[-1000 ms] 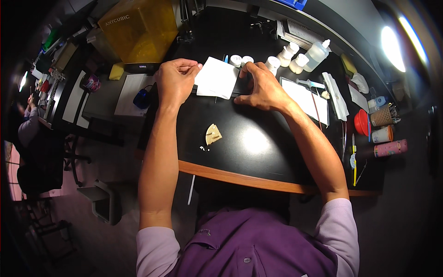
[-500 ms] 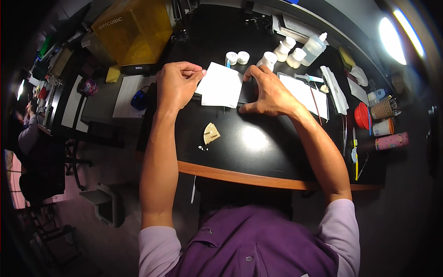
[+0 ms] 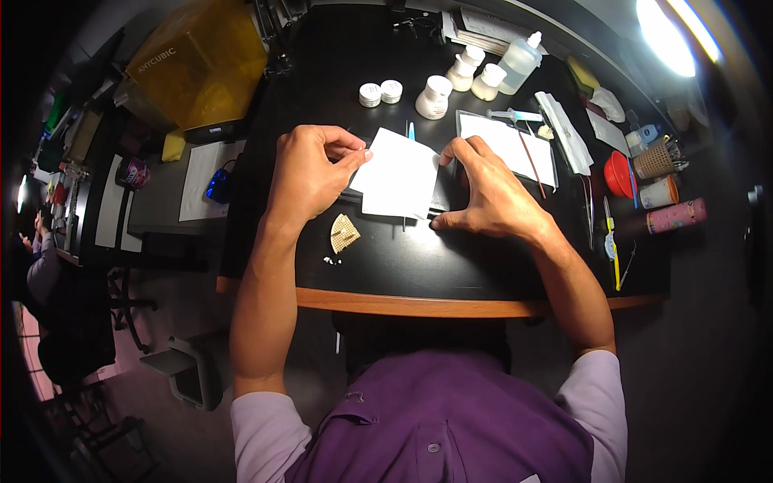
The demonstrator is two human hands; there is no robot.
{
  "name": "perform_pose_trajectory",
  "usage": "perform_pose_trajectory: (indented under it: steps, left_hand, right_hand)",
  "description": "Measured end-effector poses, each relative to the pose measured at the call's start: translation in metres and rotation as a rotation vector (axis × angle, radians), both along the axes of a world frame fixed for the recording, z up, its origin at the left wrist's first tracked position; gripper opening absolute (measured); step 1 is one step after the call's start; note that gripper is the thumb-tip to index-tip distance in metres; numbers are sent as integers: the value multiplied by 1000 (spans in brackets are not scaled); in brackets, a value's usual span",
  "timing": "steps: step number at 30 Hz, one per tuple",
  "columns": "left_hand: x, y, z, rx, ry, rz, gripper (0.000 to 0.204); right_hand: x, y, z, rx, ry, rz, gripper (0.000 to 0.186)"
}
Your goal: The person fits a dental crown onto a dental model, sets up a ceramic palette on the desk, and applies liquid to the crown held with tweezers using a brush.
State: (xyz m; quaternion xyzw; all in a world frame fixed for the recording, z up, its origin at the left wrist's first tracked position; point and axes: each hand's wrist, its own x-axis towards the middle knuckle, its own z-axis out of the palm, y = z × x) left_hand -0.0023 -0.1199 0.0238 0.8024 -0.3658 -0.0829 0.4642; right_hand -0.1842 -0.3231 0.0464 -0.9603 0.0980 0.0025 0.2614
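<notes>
My left hand (image 3: 310, 173) is closed in a pinch at the upper left corner of a white paper sheet (image 3: 394, 181). The paper lies over a dark flat slab (image 3: 441, 193), which shows only along its edges. At the slab's right side is my right hand (image 3: 495, 189), thumb and forefinger spread apart; whether they touch the slab is hard to see. A blue-tipped thin tool (image 3: 411, 130) sticks out behind the paper. Left of the sheet, near my left wrist, sits a beige honeycomb wedge (image 3: 345, 233) with small white crumbs (image 3: 332, 261) beside it.
White lidded jars (image 3: 369, 95), powder bottles (image 3: 435, 98) and a clear squeeze bottle (image 3: 519, 63) stand behind. To the right are a white pad (image 3: 507, 149) with a brush (image 3: 531, 161), a syringe (image 3: 514, 115) and a red bowl (image 3: 617, 175). A wooden table edge (image 3: 403, 307) runs in front.
The view has shifted, so the table's things appear further left and the paper lower. My left hand keeps its pinch at the paper's corner; my right hand stays spread beside it.
</notes>
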Motion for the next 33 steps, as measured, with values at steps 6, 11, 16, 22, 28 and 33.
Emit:
perform_pose_trajectory:
  steps: [6,11,16,22,28,33]
  left_hand:
    - [-12,-5,4,55,62,-146,17]
    - [-22,-6,6,56,57,-268,15]
    - [-33,-11,6,67,126,-364,18]
    - [-51,-14,9,68,97,-464,16]
    - [-69,-19,6,12,133,-560,14]
    - [-77,-25,2,-28,128,-672,12]
  right_hand:
    - [-31,-5,6,8,25,-20,81]
    - [-56,-7,6,16,30,-35,80]
    - [-79,-9,7,28,73,-83,80]
    - [-102,-12,7,33,45,-101,79]
    - [-120,-16,13,55,56,-122,80]
    - [-132,-21,19,45,61,-135,86]
